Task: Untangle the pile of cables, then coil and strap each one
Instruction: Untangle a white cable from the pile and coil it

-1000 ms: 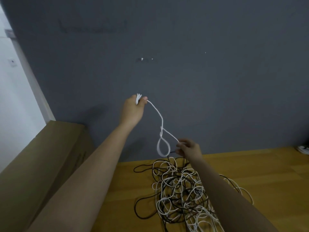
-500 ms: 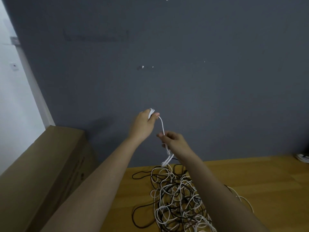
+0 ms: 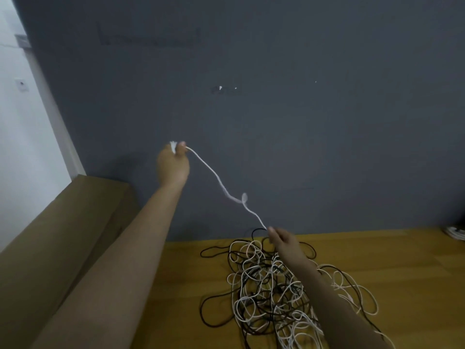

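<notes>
A tangled pile of white and black cables [image 3: 266, 285] lies on the wooden floor [image 3: 377, 253] by the wall. My left hand [image 3: 173, 163] is raised in front of the wall and grips a small bunch of white cable at its top. From it a white cable [image 3: 221, 186] runs down and to the right, with a small loop partway. My right hand [image 3: 283, 239] pinches that cable just above the far edge of the pile. My right forearm hides part of the pile.
A dark grey wall [image 3: 276, 109] stands right behind the pile. A long brown cardboard box [image 3: 57, 243] lies along the left side. A white object [image 3: 456, 233] sits at the right edge by the wall. A white wall with a socket is at far left.
My hands were close together half a second ago. Now my right hand has slid down the white cable to the pile and my left hand has moved up and left, stretching the cable.
</notes>
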